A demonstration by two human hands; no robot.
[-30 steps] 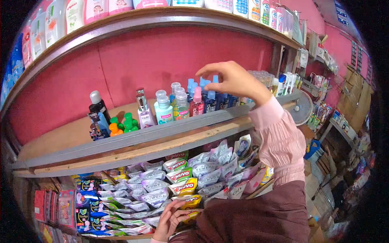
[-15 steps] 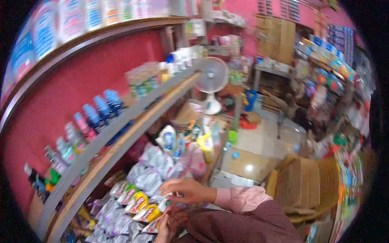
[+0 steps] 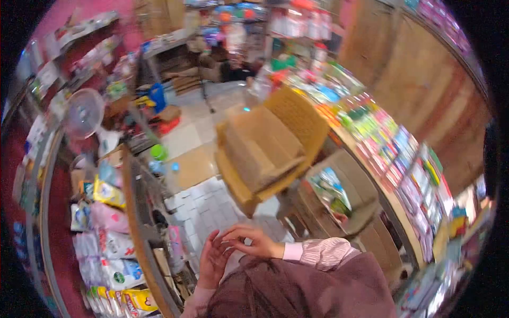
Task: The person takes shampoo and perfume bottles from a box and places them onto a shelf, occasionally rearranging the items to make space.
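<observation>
**Shop aisle packed with goods as two hands meet above the floor**

In a crowded shop, pouches [image 3: 119, 270] are lined up low at the left, behind a wooden edge [image 3: 135, 212]. The left hand [image 3: 212, 262] is held open, its fingers slightly bent; beside it, the right hand [image 3: 252, 241] is loosely curled, and whether anything small is pinched there cannot be told. An opened carton [image 3: 257, 140] is propped on a yellow chair [image 3: 307, 116], ahead of the hands. Shelf stock appears largely set out, though packets [image 3: 330, 191] are seen in a second box [image 3: 355, 172]; how much is left cannot be judged.
</observation>
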